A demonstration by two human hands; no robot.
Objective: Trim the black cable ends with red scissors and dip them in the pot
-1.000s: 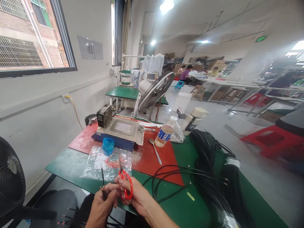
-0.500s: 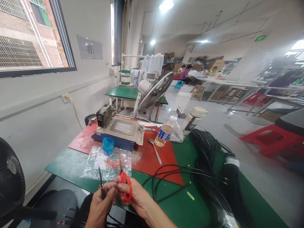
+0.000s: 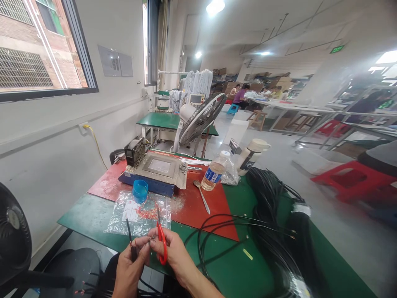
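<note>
1. In the head view, the left hand [image 3: 132, 265] is at the near edge of the worktop [image 3: 223, 265]. Its grip is closed around a black cable [image 3: 129, 231], and one end of this cable rises above the fingers.
2. The grip of the right hand [image 3: 173, 249] is holding red-handled scissors [image 3: 161, 244], also at the near edge. The blades point upward, away from the person; whether they are apart, I cannot tell.
3. The fingertips of both hands come together, with something thin between them, which is too small to recognise.
4. Just beyond the hands, a clear plastic bag [image 3: 114, 223] lies flat, partly on a red mat [image 3: 192, 217]. Small orange-red pieces [image 3: 147, 212] are scattered upon it.
5. A blue cup [image 3: 140, 193] is between the bag and a metal-topped device [image 3: 147, 182].
6. Farther to the right, a spoon [image 3: 203, 200] lies near a bottle [image 3: 213, 176].
7. Toward the right edge of the worktop, bundled black cables [image 3: 268, 198] are heaped, with loops reaching over the mat.
</note>
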